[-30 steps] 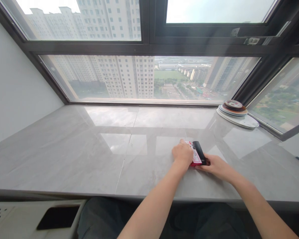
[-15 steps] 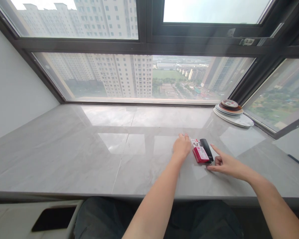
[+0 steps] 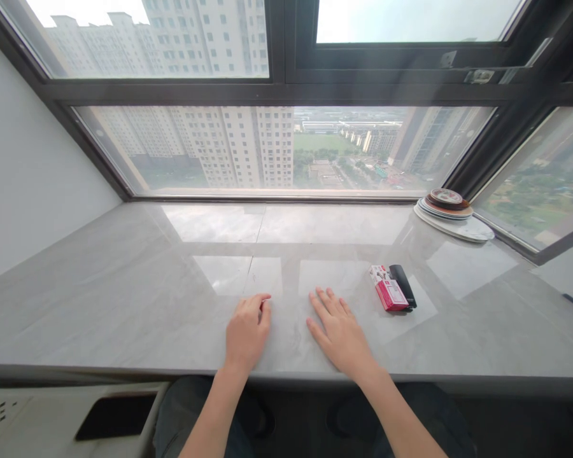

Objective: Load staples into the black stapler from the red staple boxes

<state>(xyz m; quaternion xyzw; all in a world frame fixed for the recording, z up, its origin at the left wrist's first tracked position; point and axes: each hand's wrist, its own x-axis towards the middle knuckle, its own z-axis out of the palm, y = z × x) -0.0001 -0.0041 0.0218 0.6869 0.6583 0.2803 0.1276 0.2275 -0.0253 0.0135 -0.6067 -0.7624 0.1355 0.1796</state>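
My left hand (image 3: 247,334) rests on the grey counter (image 3: 124,305) with its fingers curled and the thumb near the index finger; whatever may be inside is hidden or too small to name. To its right, my right hand (image 3: 339,331) lies palm down on the same surface, fingers spread, holding nothing. Beyond the right hand, apart from both hands, is a small red and white box (image 3: 391,295). A black stapler (image 3: 403,285) lies against the right side of this box.
A stack of plates (image 3: 446,207) stands in the far right corner by the window (image 3: 286,152). The counter's front edge (image 3: 305,376) runs just above my knees. At lower left is a pale piece of furniture (image 3: 33,413) with a dark flat object (image 3: 116,417) on it.
Both hands have moved left, away from the box and stapler. My right hand has gone from a pointing shape to lying flat. The box and stapler stay side by side.
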